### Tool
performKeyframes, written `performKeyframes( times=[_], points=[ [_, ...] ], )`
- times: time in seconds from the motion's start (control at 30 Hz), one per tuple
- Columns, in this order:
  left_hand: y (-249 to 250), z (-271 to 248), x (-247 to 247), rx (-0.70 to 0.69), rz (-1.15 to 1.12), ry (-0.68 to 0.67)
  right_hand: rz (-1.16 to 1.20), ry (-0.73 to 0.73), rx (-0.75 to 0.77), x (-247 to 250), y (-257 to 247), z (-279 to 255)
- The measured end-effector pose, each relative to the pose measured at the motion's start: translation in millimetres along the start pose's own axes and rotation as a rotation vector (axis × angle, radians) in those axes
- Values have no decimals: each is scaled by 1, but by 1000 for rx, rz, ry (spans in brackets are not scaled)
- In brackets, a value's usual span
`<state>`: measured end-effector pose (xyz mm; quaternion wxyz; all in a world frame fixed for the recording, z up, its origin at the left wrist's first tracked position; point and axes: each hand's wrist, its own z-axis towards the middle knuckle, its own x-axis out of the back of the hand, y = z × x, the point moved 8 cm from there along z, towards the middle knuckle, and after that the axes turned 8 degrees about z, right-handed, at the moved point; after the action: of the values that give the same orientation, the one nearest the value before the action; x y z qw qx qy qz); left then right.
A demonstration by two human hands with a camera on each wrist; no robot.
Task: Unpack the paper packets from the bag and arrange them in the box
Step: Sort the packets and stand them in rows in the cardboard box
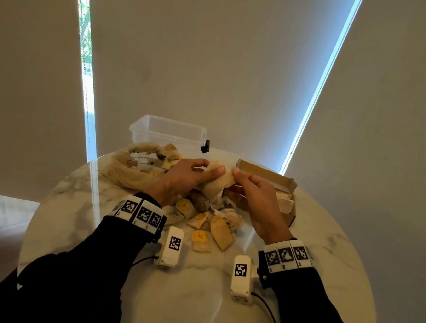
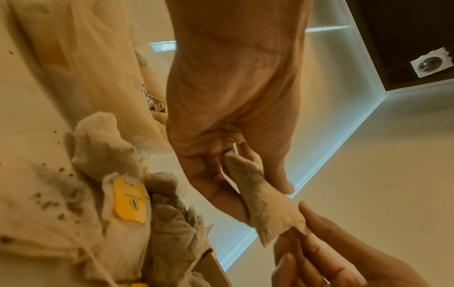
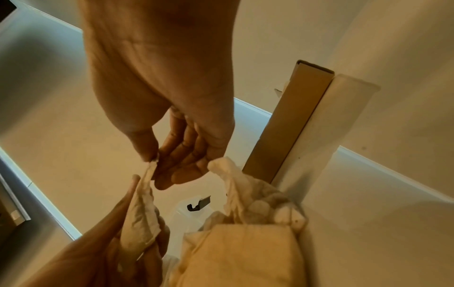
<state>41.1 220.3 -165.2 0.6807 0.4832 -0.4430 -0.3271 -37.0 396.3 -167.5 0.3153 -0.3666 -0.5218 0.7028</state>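
Observation:
Both hands hold one crumpled beige paper packet [image 1: 219, 180] above the table's middle. My left hand [image 1: 211, 166] grips its left part between thumb and fingers. My right hand [image 1: 241, 174] pinches its right tip. In the left wrist view the packet [image 2: 277, 219] runs from the left hand [image 2: 263, 198] down to the right hand's fingers [image 2: 309, 240]. In the right wrist view the right hand [image 3: 157, 169] pinches the packet [image 3: 142, 219] at its top. The open cardboard box [image 1: 286, 184] stands at the right with packets [image 3: 245, 252] inside. The thin bag [image 1: 129, 173] lies at the left.
Several loose packets [image 1: 210, 223], some with yellow tags, lie on the round marble table [image 1: 198, 297] below my hands. A clear plastic tub [image 1: 168, 133] with a black clip stands behind the bag. The box's flap [image 3: 290, 126] stands upright.

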Motion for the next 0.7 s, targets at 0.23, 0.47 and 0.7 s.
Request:
performKeyframes(
  times=[0.23, 0.47, 0.7],
  points=[
    [-7, 4, 2, 31, 37, 18, -13, -180, -159, -25, 10, -9],
    [-22, 4, 1, 113, -25, 4, 246, -86, -290, -16, 24, -10],
    [-28, 4, -3, 196, -35, 2, 305, -67, -253, -9, 22, -6]
  ],
)
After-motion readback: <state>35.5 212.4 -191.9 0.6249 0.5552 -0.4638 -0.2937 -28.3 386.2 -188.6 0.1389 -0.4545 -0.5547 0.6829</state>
